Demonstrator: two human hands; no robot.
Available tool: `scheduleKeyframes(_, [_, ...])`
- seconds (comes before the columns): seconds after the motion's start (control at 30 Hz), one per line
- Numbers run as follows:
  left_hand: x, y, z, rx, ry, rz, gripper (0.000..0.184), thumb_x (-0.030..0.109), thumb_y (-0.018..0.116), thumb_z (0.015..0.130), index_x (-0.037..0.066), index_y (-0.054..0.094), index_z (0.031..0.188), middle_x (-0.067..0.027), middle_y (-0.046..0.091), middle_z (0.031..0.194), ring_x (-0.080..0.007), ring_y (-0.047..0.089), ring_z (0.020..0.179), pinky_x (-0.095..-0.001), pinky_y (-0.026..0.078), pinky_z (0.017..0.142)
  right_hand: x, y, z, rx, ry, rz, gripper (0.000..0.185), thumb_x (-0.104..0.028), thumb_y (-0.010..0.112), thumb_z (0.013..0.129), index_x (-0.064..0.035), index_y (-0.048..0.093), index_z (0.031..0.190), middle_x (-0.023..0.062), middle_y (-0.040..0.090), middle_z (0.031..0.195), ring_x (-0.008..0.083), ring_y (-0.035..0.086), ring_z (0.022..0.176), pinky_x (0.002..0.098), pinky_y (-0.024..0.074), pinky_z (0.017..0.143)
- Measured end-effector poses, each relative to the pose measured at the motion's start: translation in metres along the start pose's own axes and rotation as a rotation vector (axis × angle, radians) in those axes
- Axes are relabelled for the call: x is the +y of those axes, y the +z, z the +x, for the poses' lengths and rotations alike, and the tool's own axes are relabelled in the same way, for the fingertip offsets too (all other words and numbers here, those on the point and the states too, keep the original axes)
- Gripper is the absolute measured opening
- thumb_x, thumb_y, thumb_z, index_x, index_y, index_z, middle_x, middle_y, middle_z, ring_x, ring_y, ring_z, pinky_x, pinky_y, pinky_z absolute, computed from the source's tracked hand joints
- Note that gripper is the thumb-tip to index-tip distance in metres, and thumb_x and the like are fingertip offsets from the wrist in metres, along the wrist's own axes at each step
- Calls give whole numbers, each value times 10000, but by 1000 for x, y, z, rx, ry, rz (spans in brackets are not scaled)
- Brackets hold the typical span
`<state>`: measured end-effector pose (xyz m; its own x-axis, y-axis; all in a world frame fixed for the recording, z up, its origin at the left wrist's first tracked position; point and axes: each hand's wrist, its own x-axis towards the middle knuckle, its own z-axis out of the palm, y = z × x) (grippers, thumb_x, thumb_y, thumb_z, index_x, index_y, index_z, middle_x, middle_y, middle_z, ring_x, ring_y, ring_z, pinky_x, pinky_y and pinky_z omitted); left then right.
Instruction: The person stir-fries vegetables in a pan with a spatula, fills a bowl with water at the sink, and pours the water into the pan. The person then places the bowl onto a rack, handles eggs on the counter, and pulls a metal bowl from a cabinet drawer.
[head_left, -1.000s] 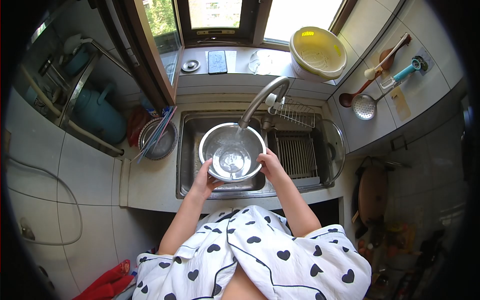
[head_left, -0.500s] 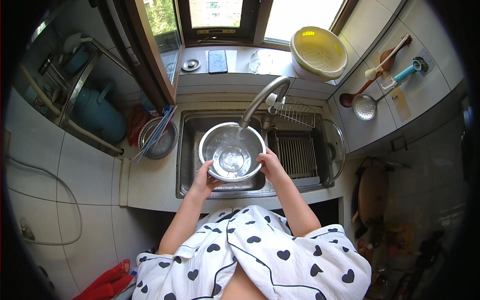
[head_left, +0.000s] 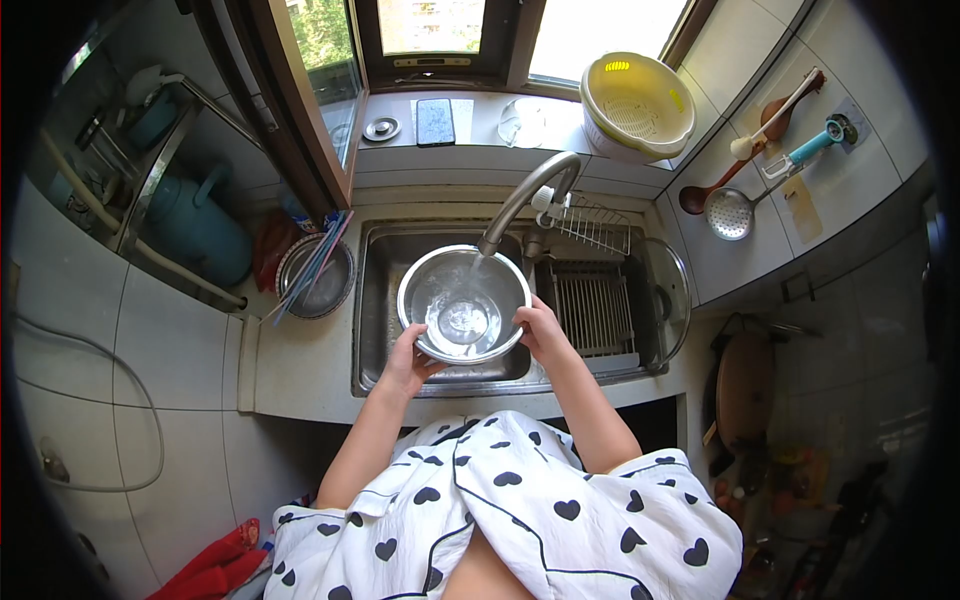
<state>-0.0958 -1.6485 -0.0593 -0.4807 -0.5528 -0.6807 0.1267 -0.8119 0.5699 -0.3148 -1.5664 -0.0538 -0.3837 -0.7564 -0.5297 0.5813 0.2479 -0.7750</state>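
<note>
A shiny metal bowl (head_left: 428,290) is held over the left basin of the steel sink (head_left: 376,335). My left hand (head_left: 408,364) grips its near left rim, thumb on top and fingers underneath. On the right side of the rim, my right hand (head_left: 540,326) is closed in the same way. Water runs from the curved faucet (head_left: 530,196) into the bowl, and clear water lies in it. The faucet's mouth is just above the bowl's far edge. The undersides of both hands are partly hidden by the bowl.
A wire dish rack (head_left: 595,312) and a glass lid (head_left: 668,300) occupy the right basin. Left of the sink stands another metal bowl (head_left: 325,290) with chopsticks across it. A yellowish colander (head_left: 640,108) and a phone (head_left: 435,122) rest on the sill. Utensils, including a skimmer (head_left: 729,214), hang at right.
The water's surface and reflections in the bowl look different as the stream keeps running. Both hands and the bowl have hardly moved.
</note>
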Motion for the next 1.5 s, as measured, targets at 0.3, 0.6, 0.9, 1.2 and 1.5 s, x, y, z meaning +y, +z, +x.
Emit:
scheduleKeyframes(0.3, [0,0,1,9,-13,-16,442,305,498,770,33,488,1119,-119,566,1038,-240,553,981,-426,456,871,3,-4,5,-21,-5,5,384,26,486,643,-39,543,1017,4,485,741,87,483,601,216,447,505])
scheduleKeyframes(0.6, [-1,-2,2,28,-13,-7,417,298,499,763,26,504,1079,-126,578,991,-239,571,928,-412,479,825,6,-4,8,-1,-11,20,351,16,492,638,-63,555,974,-19,456,712,63,424,569,190,348,451])
scheduleKeyframes(0.9, [-1,-2,2,29,-14,-15,407,290,505,757,31,509,1070,-120,574,984,-240,561,945,-423,474,829,9,-7,10,-11,-7,25,353,9,495,640,-75,565,975,-29,447,695,49,405,554,172,313,424])
scheduleKeyframes(1.2, [-3,-3,4,35,-14,-21,404,294,506,760,35,511,1070,-119,576,988,-239,564,939,-423,475,823,3,-6,5,-38,-8,6,410,40,476,645,-23,534,1046,10,493,750,86,496,609,214,460,510])
scheduleKeyframes(1.5, [0,-5,4,-14,-7,-39,465,348,556,760,64,507,1126,-96,525,1076,-228,516,999,-434,460,832,7,-3,9,-9,-14,26,318,11,490,646,-69,556,947,-30,444,689,45,399,540,177,266,393])
